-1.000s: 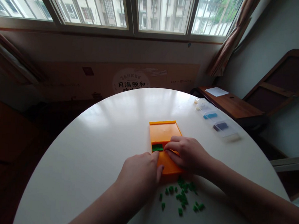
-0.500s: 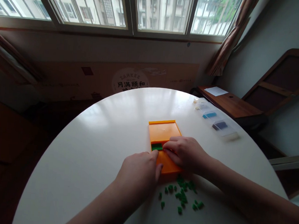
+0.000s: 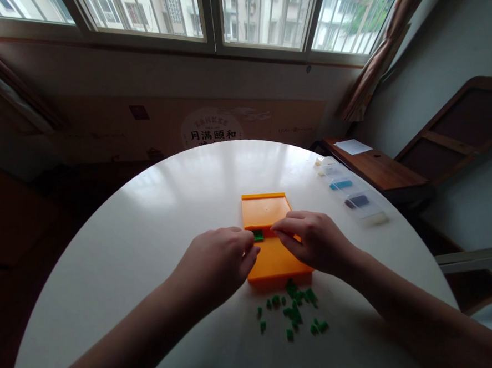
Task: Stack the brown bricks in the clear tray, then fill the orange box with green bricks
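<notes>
An orange plastic box [image 3: 280, 261] lies on the white table in front of me. Across its middle runs a slot with small green blocks [image 3: 258, 236] set in rows at the left end. My left hand [image 3: 220, 257] hovers at the box's left edge beside these rows, fingers curled in toward the thumb; whatever the fingertips hold is hidden. From the right, my right hand [image 3: 311, 238] reaches over the slot with its fingertips drawn together, and I cannot make out anything in them. Loose green pieces [image 3: 293, 312] are scattered on the near side of the box.
The round white table [image 3: 142, 244] carries a clear compartment case [image 3: 351, 196] with blue and dark contents at its far right. Beyond the edge stand a wooden bench [image 3: 380, 167] with a white sheet of paper [image 3: 353, 146] on it. A window lies ahead.
Both hands have lifted slightly off the box and moved apart from its surface, the left one shifting leftward. More of the box's near orange part now shows. The view has shifted a little.
</notes>
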Demonstrator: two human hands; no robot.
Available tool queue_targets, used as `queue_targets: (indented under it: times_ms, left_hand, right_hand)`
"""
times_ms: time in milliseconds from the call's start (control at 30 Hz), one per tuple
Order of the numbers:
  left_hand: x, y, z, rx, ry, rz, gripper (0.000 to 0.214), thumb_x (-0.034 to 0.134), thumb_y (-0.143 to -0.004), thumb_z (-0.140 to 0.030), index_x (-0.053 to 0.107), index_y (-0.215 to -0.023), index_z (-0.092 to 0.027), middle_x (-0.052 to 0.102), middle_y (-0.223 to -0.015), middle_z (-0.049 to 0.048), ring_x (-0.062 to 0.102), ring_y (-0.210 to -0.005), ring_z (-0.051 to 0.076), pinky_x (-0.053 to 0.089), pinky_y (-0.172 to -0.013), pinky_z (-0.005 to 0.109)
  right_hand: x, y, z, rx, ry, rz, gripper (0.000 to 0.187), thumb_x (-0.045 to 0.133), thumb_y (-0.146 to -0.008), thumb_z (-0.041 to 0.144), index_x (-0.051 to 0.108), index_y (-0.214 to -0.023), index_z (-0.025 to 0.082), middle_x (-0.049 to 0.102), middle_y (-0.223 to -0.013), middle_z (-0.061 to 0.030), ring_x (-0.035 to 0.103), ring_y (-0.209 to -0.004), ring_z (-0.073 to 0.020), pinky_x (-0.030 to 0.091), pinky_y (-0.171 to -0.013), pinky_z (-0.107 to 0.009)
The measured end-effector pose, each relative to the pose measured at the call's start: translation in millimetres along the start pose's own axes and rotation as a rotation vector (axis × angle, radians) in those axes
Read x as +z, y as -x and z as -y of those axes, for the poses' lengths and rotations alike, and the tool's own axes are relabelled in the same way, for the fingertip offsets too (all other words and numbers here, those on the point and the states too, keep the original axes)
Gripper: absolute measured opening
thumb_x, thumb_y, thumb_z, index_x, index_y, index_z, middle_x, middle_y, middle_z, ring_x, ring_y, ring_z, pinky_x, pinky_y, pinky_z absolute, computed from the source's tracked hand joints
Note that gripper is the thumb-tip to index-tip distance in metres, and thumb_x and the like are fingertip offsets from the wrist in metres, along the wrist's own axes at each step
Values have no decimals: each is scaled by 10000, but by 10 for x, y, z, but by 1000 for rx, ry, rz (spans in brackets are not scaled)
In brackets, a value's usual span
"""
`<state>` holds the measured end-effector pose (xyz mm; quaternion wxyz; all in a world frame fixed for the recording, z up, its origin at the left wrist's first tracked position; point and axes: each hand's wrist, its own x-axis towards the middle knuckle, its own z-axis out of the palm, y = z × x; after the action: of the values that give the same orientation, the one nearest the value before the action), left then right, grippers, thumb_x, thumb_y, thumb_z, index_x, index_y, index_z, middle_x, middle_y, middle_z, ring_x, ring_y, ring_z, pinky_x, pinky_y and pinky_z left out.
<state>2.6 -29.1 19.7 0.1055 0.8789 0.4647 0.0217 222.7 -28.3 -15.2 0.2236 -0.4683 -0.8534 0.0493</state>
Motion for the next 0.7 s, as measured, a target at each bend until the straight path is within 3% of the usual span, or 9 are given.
queue_targets:
  times_ms: [100,200,333,467,700]
  left_hand:
    - [-50,18,45,167,-18,74,292,465,-916,-331,572,-678,-198,622,-681,8,527,-594,139,335,-553,265]
    - [-78,53,61,240,-12,169,261,519,-876,-311,565,-646,-196,616,-652,-1,499,-576,127,307,-533,262]
    - [-68,89,94,218,-19,266,254,553,-834,-345,601,-630,-202,608,-625,-1,444,-524,117,278,-498,269]
    - [-30,99,137,175,-30,357,330,535,-829,-437,605,-611,-199,588,-595,11,397,-485,113,270,-468,272]
    - [-50,62,114,38,-55,505,390,498,-811,-507,662,-641,-197,614,-631,37,439,-491,134,304,-457,279]
  right_hand:
    - [-156,53,-63,-104,-90,58,182,557,-901,203,714,-992,204,695,-866,-25,598,-731,-126,391,-638,-238]
    - [-325,103,-56,-181,-136,174,163,582,-885,198,731,-946,220,696,-850,-10,588,-705,-112,381,-637,-238]
    - [-501,155,46,-204,-115,393,161,615,-840,176,752,-868,255,674,-767,17,565,-678,-104,357,-624,-236]
    - [-586,193,115,-135,-85,589,178,633,-810,194,772,-874,286,708,-805,20,579,-698,-116,356,-630,-242]
    - [-550,261,135,-83,-13,665,199,597,-766,180,767,-794,280,719,-761,16,574,-674,-141,357,-649,-269]
